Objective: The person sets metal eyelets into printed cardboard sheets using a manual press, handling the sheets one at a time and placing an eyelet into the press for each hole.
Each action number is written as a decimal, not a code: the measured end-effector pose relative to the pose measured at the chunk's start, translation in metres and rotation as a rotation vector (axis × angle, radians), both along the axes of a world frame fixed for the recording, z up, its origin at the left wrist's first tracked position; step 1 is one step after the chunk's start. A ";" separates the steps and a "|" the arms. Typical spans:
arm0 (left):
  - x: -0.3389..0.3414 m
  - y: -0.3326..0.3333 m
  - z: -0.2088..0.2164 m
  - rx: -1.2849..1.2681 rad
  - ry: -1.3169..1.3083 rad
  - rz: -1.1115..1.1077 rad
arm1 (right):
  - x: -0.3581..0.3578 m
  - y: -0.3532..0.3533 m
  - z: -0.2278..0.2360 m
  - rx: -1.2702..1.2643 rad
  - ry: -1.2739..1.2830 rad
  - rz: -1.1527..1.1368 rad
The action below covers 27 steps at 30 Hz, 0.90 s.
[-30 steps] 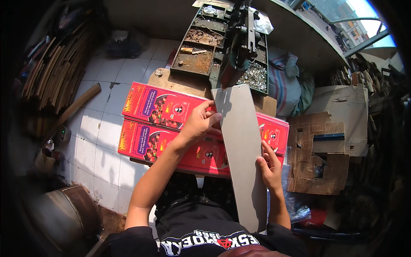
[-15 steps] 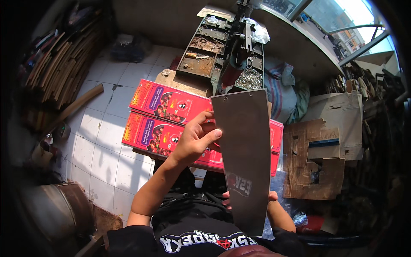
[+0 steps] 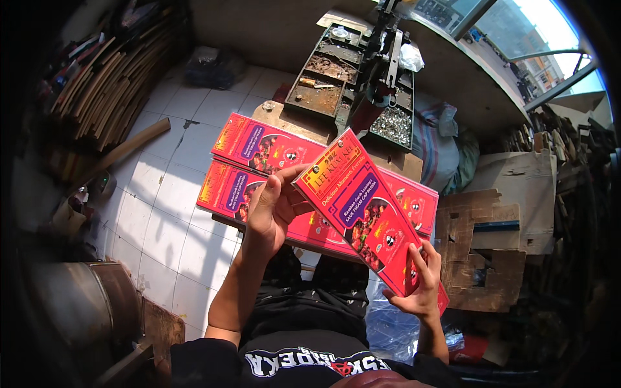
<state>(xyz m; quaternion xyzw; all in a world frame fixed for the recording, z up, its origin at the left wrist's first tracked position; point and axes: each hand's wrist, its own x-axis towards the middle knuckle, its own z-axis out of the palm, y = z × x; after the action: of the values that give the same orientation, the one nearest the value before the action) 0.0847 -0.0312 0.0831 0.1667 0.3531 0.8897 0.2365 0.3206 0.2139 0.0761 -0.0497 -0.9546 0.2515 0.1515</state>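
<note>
Gripping red panel (image 3: pixel 363 205) near lower end, right hand (image 3: pixel 422 286) partly covered it; left hand (image 3: pixel 270 216) had fingertips hidden behind edge, grip unclear.

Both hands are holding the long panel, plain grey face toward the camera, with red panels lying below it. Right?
Not quite: in the head view the long panel shows its red printed face, not plain grey. The left hand and right hand do hold it, and red panels lie below.
</note>
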 end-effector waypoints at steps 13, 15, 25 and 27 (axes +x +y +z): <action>0.000 -0.005 -0.003 -0.267 0.079 0.101 | -0.007 0.003 -0.007 0.520 0.198 -0.131; 0.000 -0.007 -0.001 -0.305 0.089 0.132 | -0.009 0.003 -0.006 0.541 0.207 -0.126; 0.005 -0.005 0.002 -0.395 0.177 0.239 | -0.007 0.013 -0.016 0.682 0.253 -0.134; 0.006 -0.004 0.000 -0.464 0.242 0.305 | -0.007 0.014 -0.015 0.683 0.263 -0.126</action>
<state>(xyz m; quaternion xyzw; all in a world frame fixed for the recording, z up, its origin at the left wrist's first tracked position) 0.0911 -0.0356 0.0831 0.1582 0.5934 0.7842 0.0882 0.3139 0.2283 0.0607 -0.0221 -0.9510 -0.0871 0.2957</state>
